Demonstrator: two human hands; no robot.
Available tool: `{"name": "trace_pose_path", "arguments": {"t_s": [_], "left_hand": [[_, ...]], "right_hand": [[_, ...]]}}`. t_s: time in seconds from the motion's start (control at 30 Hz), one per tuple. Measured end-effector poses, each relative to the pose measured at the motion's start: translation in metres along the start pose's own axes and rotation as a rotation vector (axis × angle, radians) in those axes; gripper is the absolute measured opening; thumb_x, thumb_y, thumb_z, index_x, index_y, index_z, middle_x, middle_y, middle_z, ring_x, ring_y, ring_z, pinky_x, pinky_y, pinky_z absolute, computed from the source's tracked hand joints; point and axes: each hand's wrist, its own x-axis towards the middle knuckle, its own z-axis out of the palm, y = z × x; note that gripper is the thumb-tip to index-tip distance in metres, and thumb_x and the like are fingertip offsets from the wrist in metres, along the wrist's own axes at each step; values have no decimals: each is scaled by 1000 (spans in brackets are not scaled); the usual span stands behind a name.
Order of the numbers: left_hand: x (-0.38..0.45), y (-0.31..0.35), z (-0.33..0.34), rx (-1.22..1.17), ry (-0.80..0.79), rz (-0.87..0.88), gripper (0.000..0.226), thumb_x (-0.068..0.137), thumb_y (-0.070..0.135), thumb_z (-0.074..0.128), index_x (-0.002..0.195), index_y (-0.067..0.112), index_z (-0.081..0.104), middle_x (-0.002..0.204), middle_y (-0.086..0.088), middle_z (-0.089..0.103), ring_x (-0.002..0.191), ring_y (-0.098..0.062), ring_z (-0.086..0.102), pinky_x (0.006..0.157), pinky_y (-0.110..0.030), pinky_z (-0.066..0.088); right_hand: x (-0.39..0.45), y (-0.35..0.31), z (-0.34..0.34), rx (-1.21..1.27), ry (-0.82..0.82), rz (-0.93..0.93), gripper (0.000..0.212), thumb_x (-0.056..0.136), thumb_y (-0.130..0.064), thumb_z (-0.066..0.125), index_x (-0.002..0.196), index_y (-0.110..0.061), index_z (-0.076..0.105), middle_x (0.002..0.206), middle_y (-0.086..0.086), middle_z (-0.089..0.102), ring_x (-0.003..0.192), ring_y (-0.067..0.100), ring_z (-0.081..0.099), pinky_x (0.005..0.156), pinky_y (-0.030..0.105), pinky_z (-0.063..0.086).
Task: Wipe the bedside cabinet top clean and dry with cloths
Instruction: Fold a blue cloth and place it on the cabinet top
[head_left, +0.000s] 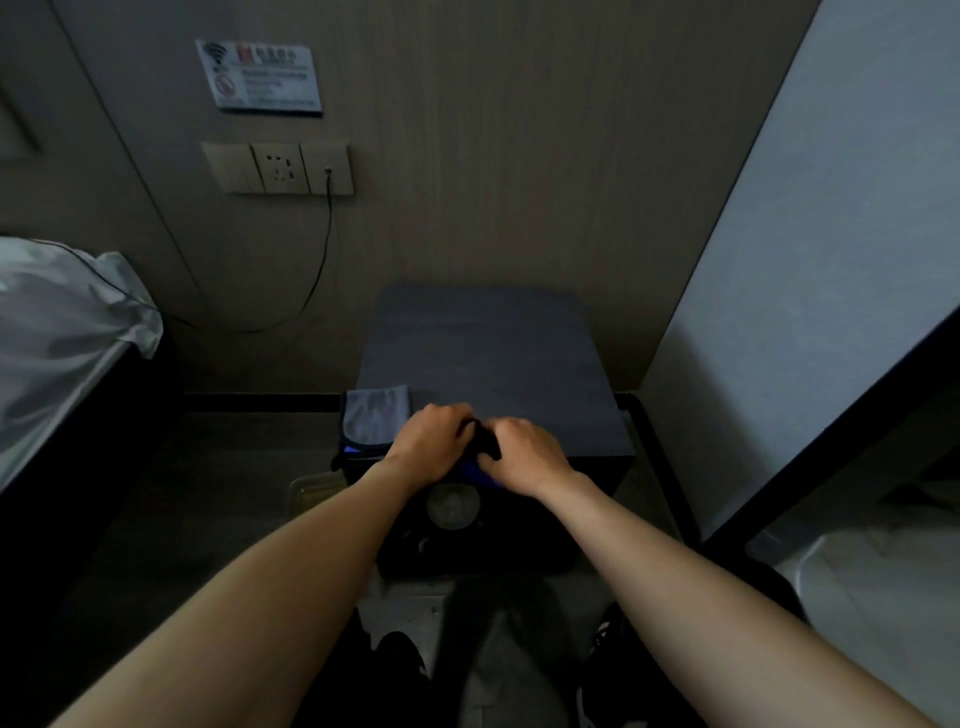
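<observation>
Both your left hand (431, 436) and right hand (524, 449) grasp with curled fingers the blue cloth (475, 470), soft and light; hold it bunched.

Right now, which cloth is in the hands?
The blue cloth, gripped by both left hand and right hand. The grey cloth lies untouched at the cabinet's left corner.

The wall sign (260, 75) at eleven o'clock is too blurred to read. Both hands hide most of the dark cloth (480, 444). The bed (62, 332) is cut off at nine o'clock.
</observation>
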Motion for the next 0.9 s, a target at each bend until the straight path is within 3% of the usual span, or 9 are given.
{"name": "trace_pose_path", "arguments": {"t_s": [0.1, 0.2, 0.3, 0.37, 0.43, 0.57, 0.67, 0.8, 0.9], "left_hand": [[8, 6, -19, -69, -25, -4, 18, 97, 26, 51, 86, 15, 60, 93, -13, 71, 87, -34, 65, 69, -40, 50], [15, 14, -36, -98, -33, 7, 19, 92, 30, 60, 80, 16, 65, 85, -9, 71, 82, -27, 66, 69, -39, 50], [18, 23, -52, -160, -55, -3, 17, 82, 28, 64, 76, 15, 73, 74, -2, 70, 77, -19, 68, 67, -34, 52], [19, 27, -63, -179, -68, -1, 13, 81, 20, 65, 75, 13, 75, 68, 1, 68, 74, -15, 69, 62, -29, 50], [19, 27, -72, -227, -99, -22, 12, 83, 17, 70, 74, 12, 76, 66, 1, 67, 66, -10, 66, 61, -28, 55], [18, 21, -80, -285, -68, -97, 17, 81, 31, 78, 69, 20, 73, 65, 5, 66, 61, -4, 59, 61, -19, 48], [14, 20, -82, -262, -42, -114, 19, 82, 34, 77, 71, 19, 70, 68, 4, 64, 67, -8, 58, 59, -18, 42], [12, 18, -85, -280, -48, -125, 20, 86, 30, 72, 81, 11, 71, 73, -1, 66, 72, -14, 60, 66, -28, 45], [14, 13, -90, -304, -73, -129, 25, 86, 33, 73, 84, 9, 68, 74, -4, 66, 71, -17, 61, 66, -30, 47]], "right_hand": [[-1, 4, -26, 52, 85, 25, 16, 88, -27, 58, 98, -17, 64, 107, 7, 67, 102, 31, 63, 76, 39, 53], [0, 2, -44, 179, 149, 71, 23, 80, -42, 58, 91, -24, 68, 98, -1, 71, 94, 24, 65, 73, 35, 53], [5, -1, -57, 385, 31, 79, 34, 79, -56, 57, 94, -27, 69, 96, -5, 71, 90, 18, 65, 79, 39, 54], [7, -3, -63, 438, -32, 41, 34, 83, -55, 61, 99, -26, 71, 97, -3, 72, 92, 15, 67, 82, 39, 54], [8, -2, -69, 463, 12, 4, 33, 85, -52, 67, 98, -22, 73, 95, -3, 73, 89, 13, 68, 80, 36, 56], [10, -3, -74, 639, -4, -26, 33, 81, -43, 78, 96, -14, 74, 85, 3, 76, 77, 16, 73, 76, 37, 59], [12, -5, -79, 603, 7, -90, 31, 76, -41, 82, 95, -18, 75, 86, -1, 76, 81, 12, 71, 75, 34, 58], [13, -8, -84, 462, -92, -78, 34, 70, -29, 83, 100, -24, 70, 95, -3, 73, 88, 12, 69, 76, 34, 60], [12, -12, -84, 367, -83, -57, 12, 72, -25, 73, 81, -17, 71, 79, 1, 73, 77, 18, 70, 64, 36, 54]]}}
